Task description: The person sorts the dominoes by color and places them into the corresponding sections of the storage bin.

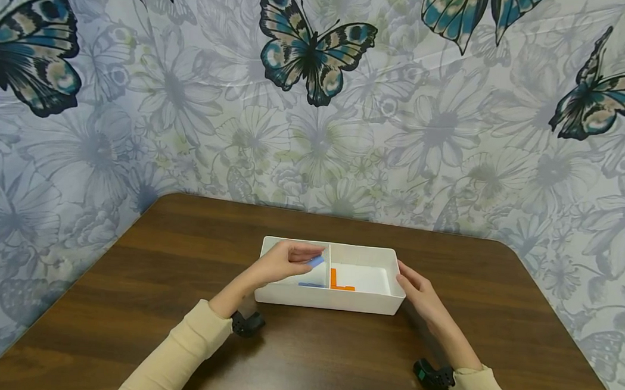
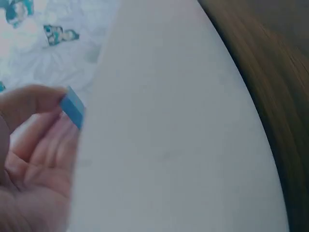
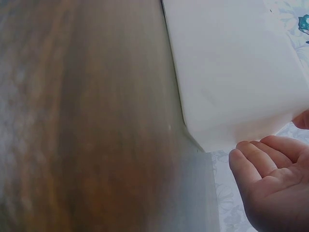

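A white two-compartment box [image 1: 327, 299] sits on the table. Over its left compartment my left hand [image 1: 286, 261] pinches a small blue block [image 1: 316, 261] between thumb and fingers; the left wrist view shows the blue block [image 2: 73, 107] beside the box's wall. Another blue piece [image 1: 311, 285] lies low in the left compartment, partly hidden by the front wall. In the right compartment, against the divider, is an orange L-shaped piece [image 1: 342, 287]. My right hand [image 1: 420, 292] rests on the box's right end, its fingers [image 3: 258, 157] fairly straight against that wall.
The brown wooden table [image 1: 208, 230] extends around the box on all sides. Behind it hangs a cloth [image 1: 342, 155] printed with flowers and butterflies. A black wrist camera [image 1: 248, 323] is strapped on the left wrist and another camera [image 1: 433, 374] on the right.
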The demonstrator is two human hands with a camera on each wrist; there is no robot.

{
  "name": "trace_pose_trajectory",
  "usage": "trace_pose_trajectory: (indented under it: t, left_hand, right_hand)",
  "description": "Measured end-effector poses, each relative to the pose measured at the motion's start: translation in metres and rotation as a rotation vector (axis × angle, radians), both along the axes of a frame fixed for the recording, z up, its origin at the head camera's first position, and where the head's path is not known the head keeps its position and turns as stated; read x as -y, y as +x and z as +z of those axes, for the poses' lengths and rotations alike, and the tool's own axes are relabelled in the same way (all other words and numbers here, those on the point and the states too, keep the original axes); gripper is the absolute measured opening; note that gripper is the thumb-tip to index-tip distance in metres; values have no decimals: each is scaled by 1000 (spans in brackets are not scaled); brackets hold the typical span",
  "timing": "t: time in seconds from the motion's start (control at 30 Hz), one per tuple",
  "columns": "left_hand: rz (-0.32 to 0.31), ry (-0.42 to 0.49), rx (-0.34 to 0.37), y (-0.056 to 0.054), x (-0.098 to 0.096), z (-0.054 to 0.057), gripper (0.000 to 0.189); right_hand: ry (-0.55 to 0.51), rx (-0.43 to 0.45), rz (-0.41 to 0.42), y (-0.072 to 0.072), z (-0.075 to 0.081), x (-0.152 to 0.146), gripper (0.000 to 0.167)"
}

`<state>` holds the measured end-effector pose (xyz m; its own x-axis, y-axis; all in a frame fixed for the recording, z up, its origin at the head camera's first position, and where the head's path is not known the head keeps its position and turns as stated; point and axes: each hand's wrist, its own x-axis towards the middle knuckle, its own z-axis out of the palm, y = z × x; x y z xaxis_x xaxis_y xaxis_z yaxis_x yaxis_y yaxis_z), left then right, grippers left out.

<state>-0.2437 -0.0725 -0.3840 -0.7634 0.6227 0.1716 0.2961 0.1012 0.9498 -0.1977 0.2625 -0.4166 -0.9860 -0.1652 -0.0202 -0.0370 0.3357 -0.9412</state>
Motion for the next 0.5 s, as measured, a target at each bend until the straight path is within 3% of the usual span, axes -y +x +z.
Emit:
trace_pose_trajectory:
  t: [0.27, 0.5]
  left_hand:
    - [259, -149, -2, -9, 8, -13, 37]
    - [327, -278, -54, -12, 2, -20, 32]
  right_hand:
    - [-9, -6, 3, -1, 0, 0, 56]
    - [-9, -16, -6, -3, -6, -1, 55]
